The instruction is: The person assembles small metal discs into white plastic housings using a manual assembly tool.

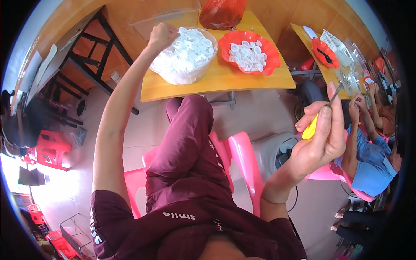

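Our left hand point(161, 36) is clenched in a fist at the rim of the clear bowl point(187, 73), which is full of white caps point(188, 54); we cannot tell what the fist holds. Our right hand point(320, 134) is raised well apart from the table point(216, 80), fingers grasping a yellow-handled tool point(314, 123) with its metal tip up. A red dish point(249, 52) with more caps sits beside the bowl.

Bright daylight, blown-out glare at lower left, strong fisheye bending, dark rim.
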Demonstrator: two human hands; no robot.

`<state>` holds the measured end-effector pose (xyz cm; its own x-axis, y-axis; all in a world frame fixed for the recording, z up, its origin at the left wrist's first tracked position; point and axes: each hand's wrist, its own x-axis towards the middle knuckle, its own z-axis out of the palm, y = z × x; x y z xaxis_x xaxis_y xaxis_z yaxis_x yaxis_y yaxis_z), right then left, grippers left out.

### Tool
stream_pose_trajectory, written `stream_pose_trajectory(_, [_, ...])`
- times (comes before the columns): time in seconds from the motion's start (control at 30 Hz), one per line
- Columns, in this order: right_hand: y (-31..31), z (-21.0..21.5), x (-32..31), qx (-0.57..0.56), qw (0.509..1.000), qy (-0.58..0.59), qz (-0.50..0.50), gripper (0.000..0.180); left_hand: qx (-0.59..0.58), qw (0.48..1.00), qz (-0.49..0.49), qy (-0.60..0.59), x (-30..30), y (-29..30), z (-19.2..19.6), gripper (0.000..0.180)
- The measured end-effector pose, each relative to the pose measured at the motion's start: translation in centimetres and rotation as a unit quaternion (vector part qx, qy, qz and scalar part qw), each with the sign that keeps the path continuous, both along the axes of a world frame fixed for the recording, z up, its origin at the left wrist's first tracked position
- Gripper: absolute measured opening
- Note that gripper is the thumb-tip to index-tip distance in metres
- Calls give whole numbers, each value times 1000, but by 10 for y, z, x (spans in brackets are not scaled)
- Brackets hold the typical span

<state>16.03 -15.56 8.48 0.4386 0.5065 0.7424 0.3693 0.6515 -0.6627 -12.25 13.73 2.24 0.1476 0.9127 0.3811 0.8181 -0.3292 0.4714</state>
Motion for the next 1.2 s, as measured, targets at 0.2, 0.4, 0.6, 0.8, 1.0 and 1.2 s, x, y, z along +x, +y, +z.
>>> stream_pose_trajectory(0.2, [2, -3, 0, 9, 999, -46, -18, 32, 8, 999, -3, 40, 38, -2, -12, 22])
stream_pose_trajectory(0.4, [5, -4, 2, 18, 999, -22, -33, 31, 23, 957, -153, -244, 75, -82, 35, 24])
stream_pose_trajectory(0.6, [3, -8, 8, 5, 1000, -11, -11, 30, 258, 847, -252, -390, 101, -261, 76, 40])
stream_pose_trajectory(0.8, [-3, -2, -7, 14, 1000, -5, 4, 31, -75, 371, -726, -575, 113, -342, 83, 76])
stream_pose_trajectory(1.0, [-2, -3, -15, 15, 1000, -19, -9, 31, 76, 502, -588, -629, 112, -386, 101, 42])
stream_pose_trajectory(1.2, [1, -4, -21, 9, 999, -36, -3, 31, 127, 529, -532, -649, 109, -389, 98, 38])
